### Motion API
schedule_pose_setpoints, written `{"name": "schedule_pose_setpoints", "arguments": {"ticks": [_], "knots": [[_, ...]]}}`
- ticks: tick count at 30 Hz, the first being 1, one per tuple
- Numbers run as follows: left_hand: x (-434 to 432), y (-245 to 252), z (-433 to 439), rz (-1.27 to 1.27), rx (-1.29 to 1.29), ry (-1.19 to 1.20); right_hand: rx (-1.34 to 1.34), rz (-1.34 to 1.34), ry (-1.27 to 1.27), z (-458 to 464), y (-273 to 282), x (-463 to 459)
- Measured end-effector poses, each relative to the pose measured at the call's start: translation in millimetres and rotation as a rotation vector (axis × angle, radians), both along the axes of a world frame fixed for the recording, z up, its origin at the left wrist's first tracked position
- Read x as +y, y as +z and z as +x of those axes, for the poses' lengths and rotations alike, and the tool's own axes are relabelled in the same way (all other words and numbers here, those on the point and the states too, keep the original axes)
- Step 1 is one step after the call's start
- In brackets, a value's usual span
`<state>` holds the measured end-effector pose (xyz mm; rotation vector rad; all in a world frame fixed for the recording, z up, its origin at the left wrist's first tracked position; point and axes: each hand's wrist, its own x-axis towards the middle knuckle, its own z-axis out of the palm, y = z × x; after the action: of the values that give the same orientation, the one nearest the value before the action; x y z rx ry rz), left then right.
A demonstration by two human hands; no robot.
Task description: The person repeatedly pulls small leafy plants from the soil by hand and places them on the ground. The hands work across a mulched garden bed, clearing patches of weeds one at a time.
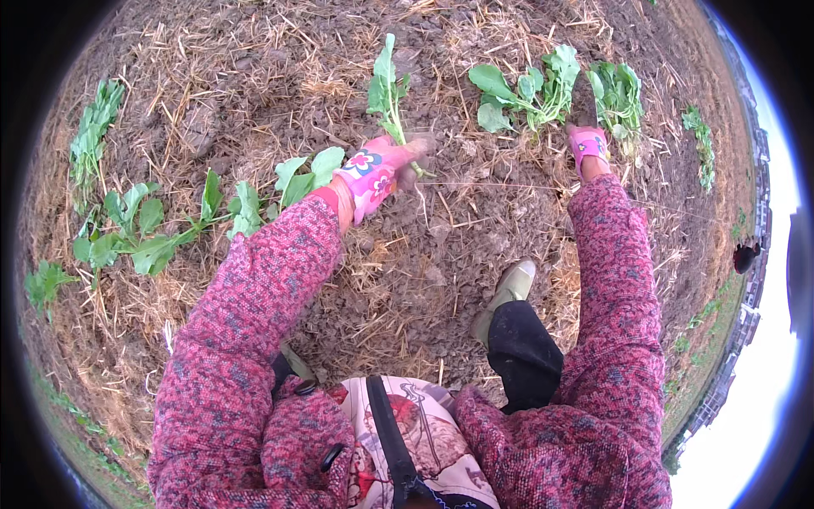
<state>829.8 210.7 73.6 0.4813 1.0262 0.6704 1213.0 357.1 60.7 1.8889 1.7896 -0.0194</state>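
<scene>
My left hand (381, 172), in a pink flowered glove with muddy fingers, is closed around the stem base of a leafy green seedling (386, 89); thin roots hang below the hand. My right hand (588, 147), in a matching glove, grips a dark-bladed hand tool (584, 102), whose exact kind I cannot tell. The tool points away from me between two bunches of seedlings, one on its left (540, 95) and one on its right (620, 95). A thin string (496, 184) runs across the soil between my hands.
Straw-strewn, muddy soil (394, 273) surrounds me. Leafy plants (152, 238) stand at the left, with a bunch of seedlings (94, 133) lying beyond them. Another bunch (701, 146) lies at the far right. My boot (512, 286) stands on the soil.
</scene>
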Motion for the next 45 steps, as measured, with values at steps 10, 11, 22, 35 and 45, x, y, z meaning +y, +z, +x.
{"name": "schedule_pose_setpoints", "arguments": {"ticks": [10, 11, 22, 35, 45], "knots": [[10.9, -37.3, -18.5, -0.049, -0.140, -0.011, 0.065, -0.080, -0.133, -7.0, -76.4, 38.5], [13.6, -36.1, -15.1, -0.064, -0.121, -0.042, 0.080, -0.097, -0.204, -6.8, -66.9, 36.7], [3.0, 1.3, 13.4, 0.030, -0.023, -0.046, 0.331, 0.380, -0.270, -46.4, 84.6, -12.6], [-3.7, -15.0, -2.4, -0.058, 0.193, 0.053, 1.407, 0.376, -1.119, -36.4, -20.2, -62.0], [16.1, -29.2, -9.2, 0.007, 0.290, -0.067, 0.607, 0.383, -0.703, -132.7, -90.7, -19.7]]}}
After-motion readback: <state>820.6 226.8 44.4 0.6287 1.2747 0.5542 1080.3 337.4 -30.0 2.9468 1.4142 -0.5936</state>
